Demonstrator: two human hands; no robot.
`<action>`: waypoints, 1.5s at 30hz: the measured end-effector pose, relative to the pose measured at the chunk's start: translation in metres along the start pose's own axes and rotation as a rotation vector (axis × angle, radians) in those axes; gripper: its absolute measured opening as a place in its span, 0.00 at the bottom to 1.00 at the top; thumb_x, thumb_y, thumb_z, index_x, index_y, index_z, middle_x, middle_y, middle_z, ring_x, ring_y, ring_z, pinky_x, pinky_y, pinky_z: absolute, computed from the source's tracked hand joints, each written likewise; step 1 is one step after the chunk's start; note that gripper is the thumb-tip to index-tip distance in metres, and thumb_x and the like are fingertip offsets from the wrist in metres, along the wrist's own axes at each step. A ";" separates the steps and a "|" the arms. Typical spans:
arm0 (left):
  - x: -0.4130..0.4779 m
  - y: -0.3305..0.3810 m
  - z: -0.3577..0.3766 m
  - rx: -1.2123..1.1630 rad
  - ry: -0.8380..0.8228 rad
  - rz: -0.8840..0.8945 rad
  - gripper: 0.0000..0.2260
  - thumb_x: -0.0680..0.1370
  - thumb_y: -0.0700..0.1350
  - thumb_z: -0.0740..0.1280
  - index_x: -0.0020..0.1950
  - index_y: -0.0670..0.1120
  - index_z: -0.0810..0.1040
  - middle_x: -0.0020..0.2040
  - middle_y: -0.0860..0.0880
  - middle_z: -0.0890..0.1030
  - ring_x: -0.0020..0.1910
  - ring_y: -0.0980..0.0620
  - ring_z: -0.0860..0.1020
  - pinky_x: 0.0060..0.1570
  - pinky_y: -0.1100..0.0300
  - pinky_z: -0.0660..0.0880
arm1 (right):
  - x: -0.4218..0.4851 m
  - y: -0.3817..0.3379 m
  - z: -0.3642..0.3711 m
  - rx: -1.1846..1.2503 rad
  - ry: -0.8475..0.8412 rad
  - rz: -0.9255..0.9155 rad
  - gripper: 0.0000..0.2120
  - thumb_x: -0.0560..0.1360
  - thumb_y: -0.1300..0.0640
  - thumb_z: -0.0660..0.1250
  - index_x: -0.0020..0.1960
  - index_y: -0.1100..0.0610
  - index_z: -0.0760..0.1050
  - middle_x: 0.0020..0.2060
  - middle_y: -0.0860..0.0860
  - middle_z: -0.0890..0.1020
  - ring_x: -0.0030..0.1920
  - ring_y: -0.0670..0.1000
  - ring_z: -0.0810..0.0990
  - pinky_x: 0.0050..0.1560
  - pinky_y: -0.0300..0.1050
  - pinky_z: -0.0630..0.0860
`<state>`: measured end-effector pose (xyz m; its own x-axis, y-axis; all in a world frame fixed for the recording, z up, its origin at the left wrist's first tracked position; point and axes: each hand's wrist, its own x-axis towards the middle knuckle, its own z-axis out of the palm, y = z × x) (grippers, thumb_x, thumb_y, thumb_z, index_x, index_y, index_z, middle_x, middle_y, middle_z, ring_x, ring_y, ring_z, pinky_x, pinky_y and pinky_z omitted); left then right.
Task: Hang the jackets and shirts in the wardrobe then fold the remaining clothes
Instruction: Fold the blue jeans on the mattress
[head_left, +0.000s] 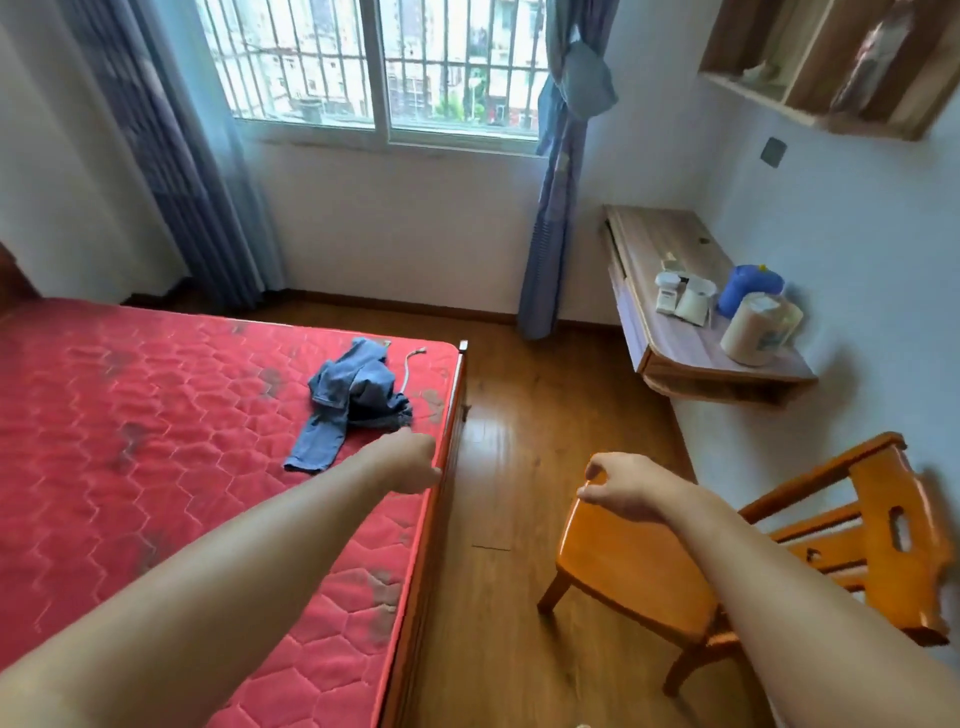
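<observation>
Only the head cam to go on, so here goes. The one piece of clothing I can see is a crumpled blue garment (345, 397), denim by the look of it, lying on the red mattress (130, 441) near the right edge of the bed, mid frame. My guess is it's one of the "remaining clothes" waiting to be folded, and a bare flat mattress makes a decent folding surface.

My left hand (413, 460) reaches out over the mattress edge just below the garment, not touching it. It points away from the camera, so the fingers are hidden behind the knuckles and I can't tell if they're spread or curled. My right hand (615, 486) hovers over the front of the wooden chair (623, 566) seat at lower right, fingers loosely curled, thumb and forefinger close together with nothing between them. Looks like both arms are out ready to pick up the garment.

What I can't see:
- the wardrobe, nowhere in frame
- any hangers, jackets or shirts
- the right side of the chair, cut off by the frame edge
- the bits on the wall counter (675, 353) at right, too blurry to name beyond a blue bottle (750, 288)

A thin pale cord (408, 366) lies just right of the garment.
</observation>
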<state>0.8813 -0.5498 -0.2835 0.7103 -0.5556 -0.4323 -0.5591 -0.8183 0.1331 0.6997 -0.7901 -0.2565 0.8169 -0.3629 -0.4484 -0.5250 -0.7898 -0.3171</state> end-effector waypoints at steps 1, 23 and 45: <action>0.006 -0.008 -0.002 -0.011 -0.008 -0.042 0.21 0.78 0.55 0.63 0.67 0.46 0.75 0.64 0.40 0.75 0.60 0.40 0.76 0.60 0.50 0.75 | 0.016 -0.009 -0.003 -0.015 0.003 -0.046 0.19 0.80 0.46 0.67 0.68 0.52 0.73 0.64 0.51 0.78 0.60 0.50 0.78 0.53 0.40 0.79; 0.143 -0.079 -0.039 -0.213 -0.024 -0.591 0.15 0.78 0.53 0.61 0.63 0.51 0.73 0.64 0.45 0.70 0.64 0.41 0.72 0.62 0.44 0.74 | 0.345 -0.120 -0.090 -0.437 -0.264 -0.539 0.18 0.75 0.46 0.66 0.62 0.53 0.78 0.59 0.53 0.82 0.58 0.55 0.80 0.59 0.50 0.78; 0.376 -0.197 -0.002 -0.321 -0.192 -0.603 0.18 0.80 0.51 0.62 0.68 0.47 0.72 0.66 0.44 0.68 0.66 0.40 0.70 0.57 0.43 0.74 | 0.616 -0.218 0.004 -0.702 -0.508 -0.615 0.20 0.78 0.47 0.64 0.65 0.56 0.75 0.60 0.57 0.80 0.59 0.59 0.78 0.58 0.51 0.77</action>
<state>1.2595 -0.5974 -0.4706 0.7518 0.0195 -0.6591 0.0824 -0.9945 0.0645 1.3159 -0.8390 -0.4669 0.6141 0.3166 -0.7230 0.3324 -0.9346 -0.1269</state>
